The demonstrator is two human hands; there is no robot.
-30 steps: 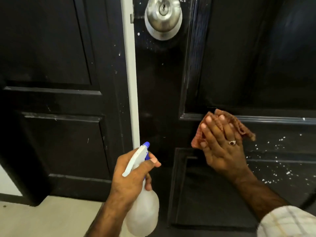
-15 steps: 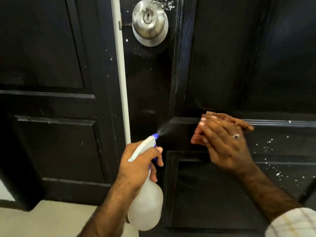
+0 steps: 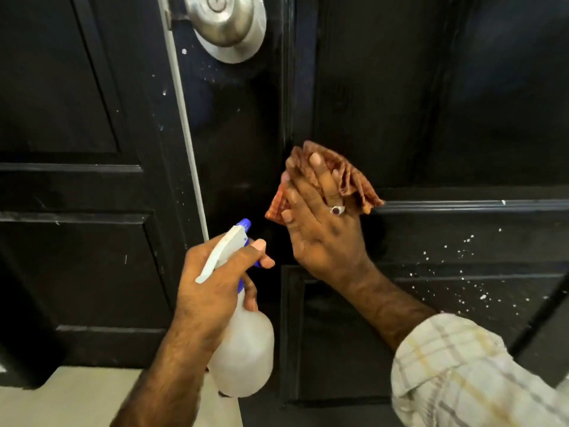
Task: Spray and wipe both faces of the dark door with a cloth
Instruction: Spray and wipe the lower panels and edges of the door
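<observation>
The dark panelled door fills the right and centre of the view, with white specks on its lower right panel. My right hand, fingers straight and a ring on one finger, presses a crumpled reddish-brown checked cloth flat against the door at the panel corner. My left hand grips a translucent spray bottle by its neck; its white trigger head with blue nozzle points at the door just left of the cloth.
A silver round door knob sits at the top centre. A second dark panelled surface stands to the left past a white edge strip. Pale floor shows at the bottom left.
The cloth and my right hand have slid up and left along the door. The spray mist seen half a second ago is gone. The view has shifted closer to the door.
</observation>
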